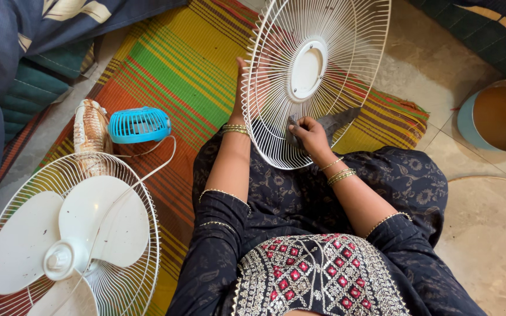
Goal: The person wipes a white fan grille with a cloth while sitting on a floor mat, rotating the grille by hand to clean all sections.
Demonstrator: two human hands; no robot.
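Striped woven mat [177, 64] on pale stone floor [487, 234] — blue bedding [7, 35] left

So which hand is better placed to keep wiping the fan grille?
The right hand, probably. It already presses a dark cloth against the lower wires of the white grille. The left hand grips the grille's edge, holding it tilted up off the striped mat, so it looks busy steadying.

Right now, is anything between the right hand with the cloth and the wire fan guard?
Nothing visible. The right hand presses the dark cloth straight against the lower wires of the white fan guard. The left hand holds the guard's far rim upright, partly hidden behind the wires.
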